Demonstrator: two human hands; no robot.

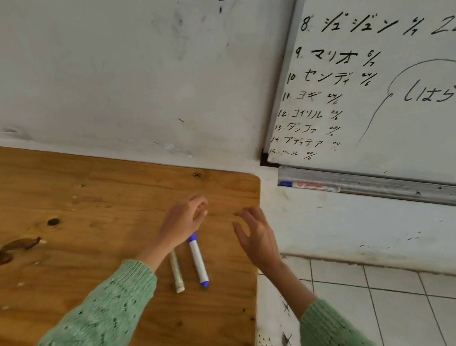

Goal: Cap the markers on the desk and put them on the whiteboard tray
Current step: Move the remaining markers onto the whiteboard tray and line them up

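Two markers lie side by side on the wooden desk (83, 188). One is a white marker with blue ends (198, 260); the other is a worn pale marker (176, 274), its far end hidden under my left wrist. My left hand (183, 220) hovers just above their far ends, fingers loosely curled and holding nothing. To the right, over the desk's right edge, my right hand (257, 236) is spread with nothing in it. A blue-capped marker (309, 185) rests at the left end of the metal whiteboard tray (397, 190).
The whiteboard (391, 90) with black writing hangs on the wall at upper right, above the tray. Right of the desk is white tiled floor (388, 308). Dark stains (8, 251) mark the desk at left.
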